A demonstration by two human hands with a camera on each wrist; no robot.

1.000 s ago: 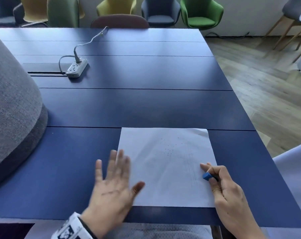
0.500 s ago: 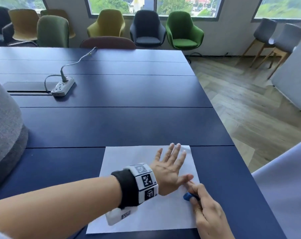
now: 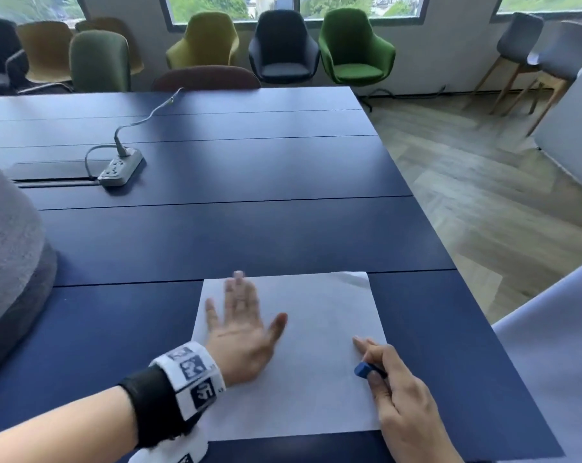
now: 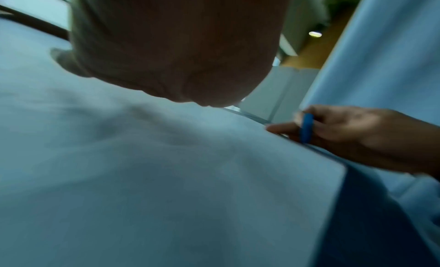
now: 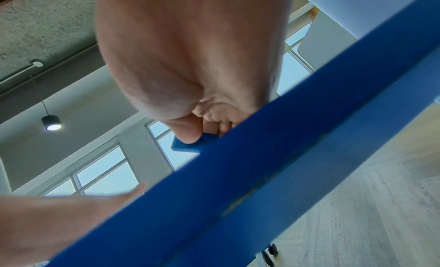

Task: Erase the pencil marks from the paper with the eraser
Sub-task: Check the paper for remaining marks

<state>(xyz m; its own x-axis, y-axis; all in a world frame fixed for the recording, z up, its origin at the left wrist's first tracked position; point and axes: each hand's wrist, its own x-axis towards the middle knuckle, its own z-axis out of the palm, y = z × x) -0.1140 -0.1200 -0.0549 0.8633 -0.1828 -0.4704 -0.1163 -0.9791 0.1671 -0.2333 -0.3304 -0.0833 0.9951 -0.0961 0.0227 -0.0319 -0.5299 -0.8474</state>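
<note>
A left hand (image 3: pixel 239 332), fingers spread, sits blurred over white paper (image 3: pixel 319 379) on the blue tabletop (image 3: pixel 216 235); the right hand (image 3: pixel 399 392) pinches a blue eraser (image 3: pixel 362 369) at the sheet's right edge. No marks show; a check seems next.

The head view looked down and forward over the worktop (image 3: pixel 249 228); both wrist views sat low against it — angled upward — and all three shared the eraser (image 3: pixel 362 369) and the right hand (image 3: pixel 399 389).

Matt white paper (image 3: pixel 316 379) lies on a smooth blue table (image 3: pixel 216 235); the floor (image 3: pixel 483 182) looks wooden.
</note>
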